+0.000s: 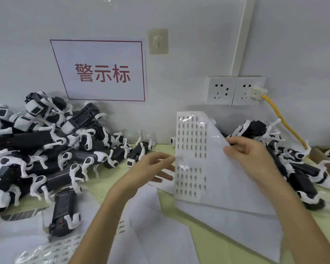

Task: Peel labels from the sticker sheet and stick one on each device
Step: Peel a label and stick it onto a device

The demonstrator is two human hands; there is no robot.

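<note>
- White sticker sheet (191, 141) was held up above the table (111, 176), with devices (46, 149) piled on either side.
- Right hand (250, 155) pinched its folded edge (thumb in front).
- Left hand (151, 166), fingers straight, reached its left edge.

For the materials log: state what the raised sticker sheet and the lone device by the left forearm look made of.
Sticker sheet: likely glossy coated paper or film; it curls freely and shows glare patches. Device: probably moulded plastic, matte black body, smooth white legs; hard even-coloured surfaces.
</note>
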